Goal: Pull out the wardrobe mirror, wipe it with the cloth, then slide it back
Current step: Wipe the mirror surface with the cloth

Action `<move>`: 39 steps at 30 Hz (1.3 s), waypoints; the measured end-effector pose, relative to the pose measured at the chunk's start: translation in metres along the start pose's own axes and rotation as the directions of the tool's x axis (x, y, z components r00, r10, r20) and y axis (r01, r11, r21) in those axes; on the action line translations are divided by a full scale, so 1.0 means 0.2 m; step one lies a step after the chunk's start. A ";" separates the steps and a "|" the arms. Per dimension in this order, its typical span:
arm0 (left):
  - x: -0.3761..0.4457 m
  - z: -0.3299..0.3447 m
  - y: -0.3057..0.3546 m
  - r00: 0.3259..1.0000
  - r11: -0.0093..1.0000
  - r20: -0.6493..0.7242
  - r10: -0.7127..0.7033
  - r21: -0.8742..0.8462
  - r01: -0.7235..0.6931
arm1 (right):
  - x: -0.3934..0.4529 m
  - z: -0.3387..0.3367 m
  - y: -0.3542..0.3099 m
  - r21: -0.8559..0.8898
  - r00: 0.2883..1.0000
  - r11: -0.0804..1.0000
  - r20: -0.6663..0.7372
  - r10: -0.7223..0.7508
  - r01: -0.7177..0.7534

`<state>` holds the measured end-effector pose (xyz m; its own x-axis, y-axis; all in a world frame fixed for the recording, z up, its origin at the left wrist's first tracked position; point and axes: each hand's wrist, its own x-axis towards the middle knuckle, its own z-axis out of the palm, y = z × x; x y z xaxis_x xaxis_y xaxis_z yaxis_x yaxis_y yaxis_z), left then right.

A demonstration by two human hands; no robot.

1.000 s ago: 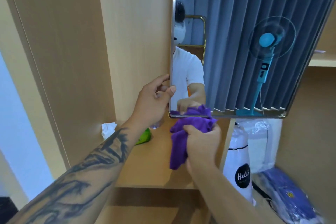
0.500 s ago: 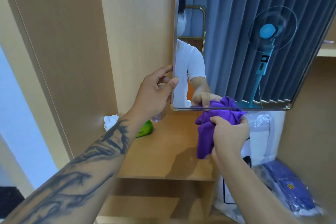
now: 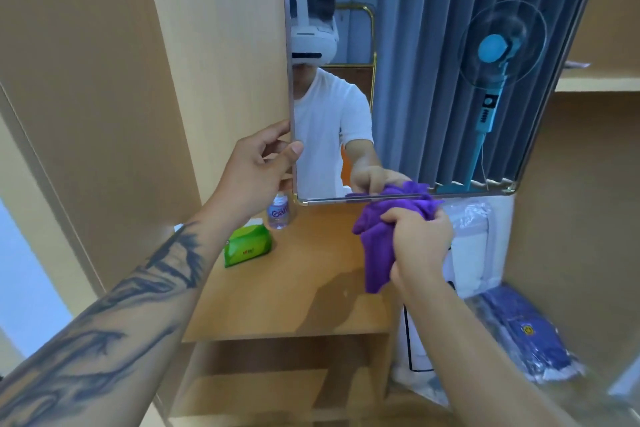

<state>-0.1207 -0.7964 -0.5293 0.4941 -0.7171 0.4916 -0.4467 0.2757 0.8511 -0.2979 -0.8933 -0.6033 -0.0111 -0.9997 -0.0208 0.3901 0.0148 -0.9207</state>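
Head view. Item: tall rectangular wardrobe mirror in a thin metal frame (image 3: 433, 80), drawn out from the pale wood wardrobe side panel (image 3: 214, 45), hanging above the wooden shelf (image 3: 294, 288). Judged stiff, fragile and smooth-faced, likely slippery on the glass; best held by the frame edge, not the face. Item: purple soft cloth (image 3: 377, 239), bunched, limp and light, its top pressed at the mirror's lower rail, its tail hanging below. Left hand (image 3: 256, 177): fingers curled round the mirror's left edge, thumb on the front, steadying it. Right hand (image 3: 419, 239): fist clenched round the cloth. Also on the shelf: green tissue pack (image 3: 247, 246), small clear water bottle (image 3: 278, 211).
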 end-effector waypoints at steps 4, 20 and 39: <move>0.00 0.02 0.00 1.000 1.000 -0.028 0.010 0.019 -0.009 | -0.04 0.04 0.00 -0.062 0.999 0.997 0.004 -0.047 0.047; 0.01 0.03 -0.04 0.998 1.000 -0.059 -0.009 -0.024 0.007 | 0.02 -0.06 -0.04 -0.111 0.999 0.994 0.027 -0.021 0.024; -0.01 0.04 -0.04 0.997 1.000 -0.080 -0.001 -0.025 -0.001 | -0.10 0.02 0.02 -0.088 0.993 0.996 0.119 -0.001 0.012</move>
<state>-0.1238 -0.8018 -0.5387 0.5526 -0.6642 0.5035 -0.4281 0.2921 0.8552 -0.2917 -0.8729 -0.6052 0.0978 -0.9948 0.0269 0.3071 0.0045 -0.9517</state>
